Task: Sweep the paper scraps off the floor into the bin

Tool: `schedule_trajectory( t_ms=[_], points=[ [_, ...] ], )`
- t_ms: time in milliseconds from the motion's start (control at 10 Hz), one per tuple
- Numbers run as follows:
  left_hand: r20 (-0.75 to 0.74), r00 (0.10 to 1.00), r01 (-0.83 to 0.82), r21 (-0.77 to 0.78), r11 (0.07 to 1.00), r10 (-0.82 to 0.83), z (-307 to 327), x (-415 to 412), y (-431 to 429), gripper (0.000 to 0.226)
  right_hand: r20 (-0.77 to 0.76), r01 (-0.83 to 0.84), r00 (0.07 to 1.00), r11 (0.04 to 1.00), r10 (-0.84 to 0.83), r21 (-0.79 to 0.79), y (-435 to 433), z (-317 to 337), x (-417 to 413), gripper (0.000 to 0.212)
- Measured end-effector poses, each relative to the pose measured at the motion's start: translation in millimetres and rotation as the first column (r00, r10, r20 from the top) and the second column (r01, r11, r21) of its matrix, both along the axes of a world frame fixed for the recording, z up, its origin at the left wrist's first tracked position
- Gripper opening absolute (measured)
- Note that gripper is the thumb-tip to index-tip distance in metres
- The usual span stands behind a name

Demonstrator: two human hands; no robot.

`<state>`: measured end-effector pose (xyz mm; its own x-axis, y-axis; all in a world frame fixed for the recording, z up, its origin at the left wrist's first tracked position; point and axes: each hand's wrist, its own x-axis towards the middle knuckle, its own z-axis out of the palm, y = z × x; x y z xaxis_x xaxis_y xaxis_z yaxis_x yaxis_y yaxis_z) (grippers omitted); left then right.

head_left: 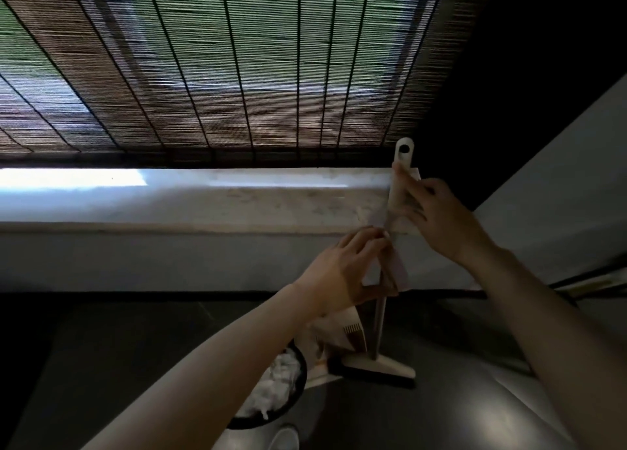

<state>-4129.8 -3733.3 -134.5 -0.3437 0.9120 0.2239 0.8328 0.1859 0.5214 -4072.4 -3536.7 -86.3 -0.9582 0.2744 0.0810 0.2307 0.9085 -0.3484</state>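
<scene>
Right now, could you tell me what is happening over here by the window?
A person at the window sill holds an upright broom by its long handle: the right hand grips it near the top, the left hand lower down. The broom's head rests on the dark floor beside a dustpan. The bin next to them holds white paper scraps.

Home room: bamboo roller blind over window, stone sill, dark tiled floor.
</scene>
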Motion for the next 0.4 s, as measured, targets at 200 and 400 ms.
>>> schedule_trajectory(
  t_ms=[200, 400],
  points=[
    [0.034, 0.999, -0.014, -0.183, 0.983, 0.021, 22, -4, -7, 0.073, 0.02, 0.019, 1.0, 1.0, -0.019, 0.011, -7, 14, 7, 0.065],
    [0.048, 0.998, -0.027, -0.339, 0.94, 0.046, 46, -5, -27, 0.069, 0.127, 0.095, 0.988, 0.995, -0.09, -0.034, -21, 39, 28, 0.057]
  ],
)
